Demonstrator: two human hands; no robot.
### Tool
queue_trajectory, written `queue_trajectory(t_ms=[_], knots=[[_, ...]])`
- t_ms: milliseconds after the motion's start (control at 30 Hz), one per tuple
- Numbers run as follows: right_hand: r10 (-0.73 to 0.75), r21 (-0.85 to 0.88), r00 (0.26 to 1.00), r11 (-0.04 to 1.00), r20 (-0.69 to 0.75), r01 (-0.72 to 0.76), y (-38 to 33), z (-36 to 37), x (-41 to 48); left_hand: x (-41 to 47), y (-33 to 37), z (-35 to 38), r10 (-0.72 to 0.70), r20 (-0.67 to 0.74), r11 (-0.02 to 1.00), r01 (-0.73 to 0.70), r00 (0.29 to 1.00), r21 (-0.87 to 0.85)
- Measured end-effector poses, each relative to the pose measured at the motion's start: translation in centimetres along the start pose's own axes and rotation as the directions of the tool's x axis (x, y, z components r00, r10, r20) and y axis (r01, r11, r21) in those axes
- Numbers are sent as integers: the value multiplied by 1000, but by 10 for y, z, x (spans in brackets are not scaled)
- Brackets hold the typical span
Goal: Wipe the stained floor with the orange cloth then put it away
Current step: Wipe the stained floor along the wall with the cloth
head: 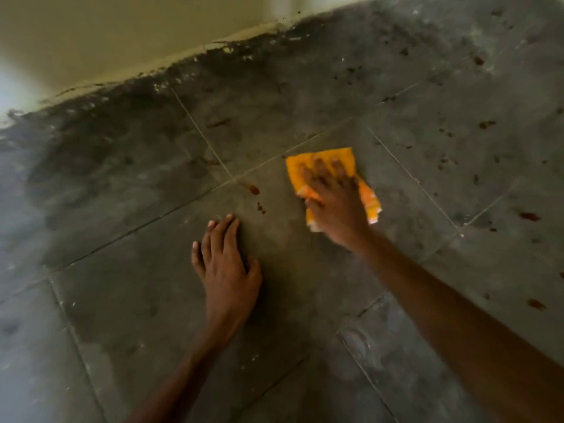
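The orange cloth [308, 164] lies folded on the grey tiled floor [137, 300], with my right hand [335, 199] pressed flat on top of it and covering its middle. A reddish-brown stain [254, 189] with a few smaller drops below it sits just left of the cloth. My left hand [225, 270] rests flat on the tile, fingers spread, holding nothing, a little below and left of that stain.
More reddish spots [529, 216] are scattered over the tiles to the right and far right. A pale wall [122, 35] runs along the top left, with a dark grimy band [213, 65] of floor at its base.
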State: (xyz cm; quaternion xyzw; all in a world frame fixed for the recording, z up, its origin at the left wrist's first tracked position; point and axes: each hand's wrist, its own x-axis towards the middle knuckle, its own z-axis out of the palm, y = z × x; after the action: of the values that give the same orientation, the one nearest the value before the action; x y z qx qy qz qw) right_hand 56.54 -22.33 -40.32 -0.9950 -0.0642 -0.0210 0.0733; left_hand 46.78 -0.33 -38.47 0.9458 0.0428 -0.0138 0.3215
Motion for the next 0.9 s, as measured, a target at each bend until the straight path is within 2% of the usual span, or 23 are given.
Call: queue_trajectory(t_ms=[67, 100, 167, 233, 300, 367, 400, 433, 500, 567, 600, 633, 667, 733, 800, 833, 900], knots=[[-240, -47, 967, 968, 86, 245, -37, -8, -42, 6, 0, -5, -22, -19, 999, 22, 1000, 23], [-371, -43, 918, 924, 141, 380, -38, -16, -69, 8, -1, -11, -24, -1, 998, 24, 1000, 57], [-470, -1, 863, 878, 187, 478, -14, -32, -99, 11, -6, -22, -9, 76, 993, 0, 997, 117], [-409, -51, 903, 907, 129, 418, 23, -32, -69, 12, -13, -32, -27, 123, 987, 6, 992, 163], [-219, -38, 974, 974, 62, 221, 28, -23, -4, 18, -21, -38, -49, 129, 980, 22, 990, 199], [-45, 31, 998, 999, 46, 44, -18, -15, 55, 24, -26, -43, -85, 132, 978, 57, 988, 201], [-26, 46, 999, 999, 44, 24, -50, -7, 67, 27, -27, -44, -103, 123, 976, 77, 987, 204], [-76, 36, 996, 997, 39, 74, -81, -4, 67, 28, -28, -47, -119, 98, 973, 96, 988, 209], [-317, -4, 943, 948, 96, 319, -106, 1, 31, 29, -31, -51, -143, 58, 969, 127, 988, 214], [-516, 0, 841, 852, 160, 523, -79, -1, -15, 28, -35, -55, -155, 72, 969, 138, 985, 206], [-556, -16, 812, 824, 178, 567, -58, -8, -23, 27, -38, -57, -147, 83, 970, 127, 986, 210], [-542, -46, 822, 830, 173, 556, -36, -10, -16, 26, -40, -58, -139, 92, 969, 116, 986, 218], [-477, -73, 863, 866, 168, 494, -22, -10, 2, 25, -41, -60, -139, 94, 969, 116, 986, 220], [-218, -62, 967, 972, 135, 228, -28, -12, 63, 28, -37, -61, -158, 107, 969, 133, 982, 208], [-9, 6, 984, 1000, 177, 8, -77, -10, 110, 37, -34, -64, -179, 120, 964, 149, 977, 219], [3, 3, 985, 1000, 173, -3, -106, -5, 117, 46, -35, -69, -190, 125, 959, 157, 974, 236], [-136, 22, 978, 991, 157, 134, -142, 3, 90, 65, -43, -79, -207, 124, 945, 165, 970, 281]])
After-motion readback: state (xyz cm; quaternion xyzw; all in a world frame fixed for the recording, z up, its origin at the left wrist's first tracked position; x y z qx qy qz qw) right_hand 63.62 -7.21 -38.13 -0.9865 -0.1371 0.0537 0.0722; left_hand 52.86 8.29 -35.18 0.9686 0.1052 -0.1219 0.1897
